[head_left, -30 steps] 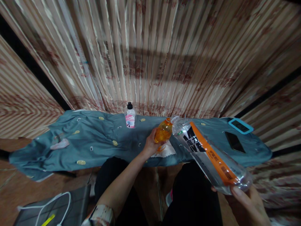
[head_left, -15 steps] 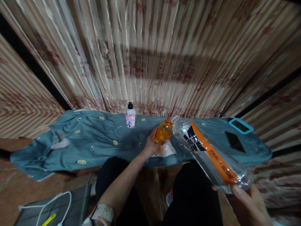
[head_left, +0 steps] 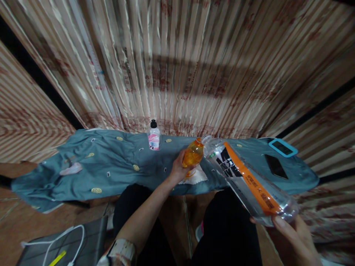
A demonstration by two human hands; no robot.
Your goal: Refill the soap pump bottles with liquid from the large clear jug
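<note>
My left hand (head_left: 178, 168) is wrapped round an orange see-through bottle (head_left: 194, 153) with its mouth uncovered, tilted a little to the right. In my right hand (head_left: 295, 234) is the base end of a large clear plastic bottle (head_left: 249, 183) with a silver and orange label. It slants down to the left from my view, its neck close against the orange bottle's mouth; whether the rims touch I cannot make out. Below the orange bottle lies a white tissue (head_left: 196, 176). A small clear bottle (head_left: 154, 140) with a black cap and pink label stands upright to the left.
A blue-green patterned cloth (head_left: 116, 171) covers the narrow table. On its right lie a blue-framed device (head_left: 283, 147) and a dark phone (head_left: 276, 166). A crumpled pinkish piece (head_left: 71, 169) lies left. A white cable (head_left: 81, 240) rests on a dark surface at lower left.
Both bottles hold nearly the same position and tilt. The view has shifted very slightly; nothing was taken up or let go.
</note>
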